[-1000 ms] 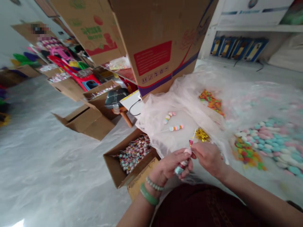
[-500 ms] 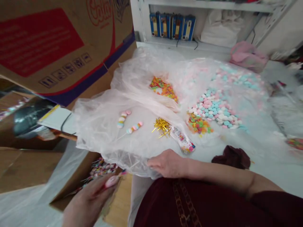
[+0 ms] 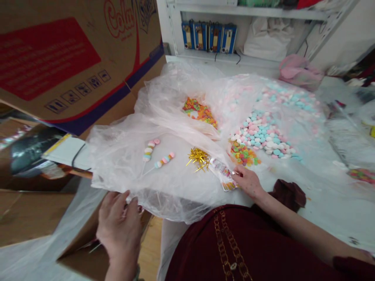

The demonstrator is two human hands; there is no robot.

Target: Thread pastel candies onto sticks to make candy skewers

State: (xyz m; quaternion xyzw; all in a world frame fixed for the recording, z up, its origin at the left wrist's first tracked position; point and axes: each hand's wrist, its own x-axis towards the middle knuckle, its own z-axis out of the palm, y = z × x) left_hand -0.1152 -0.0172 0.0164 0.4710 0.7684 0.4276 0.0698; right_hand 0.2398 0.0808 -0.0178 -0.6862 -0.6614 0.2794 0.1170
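Note:
My right hand [image 3: 247,182] pinches the edge of a small printed plastic bag [image 3: 221,171] lying on the sheet. Beside that bag is a bunch of gold twist ties [image 3: 199,158]. Over the open carton at lower left, my left hand [image 3: 119,224] has its fingers curled at the edge of the clear plastic sheet [image 3: 175,199]. Something pinkish and shiny shows beneath those fingers, mostly hidden. Two marshmallow skewers lie on the sheet: one skewer [image 3: 149,150] points up, the other skewer [image 3: 164,160] lies lower, to its right.
Ring-shaped gummies [image 3: 243,153] and pastel marshmallows [image 3: 263,134] are heaped on the plastic. A large cardboard box [image 3: 73,50] stands at left. A dark red cloth [image 3: 288,195] lies right of my forearm. Blue binders [image 3: 209,37] fill part of the back shelf.
My right hand has let go of the sheet's front edge and moved right to the printed bag. My left hand has risen from the carton toward the sheet's edge.

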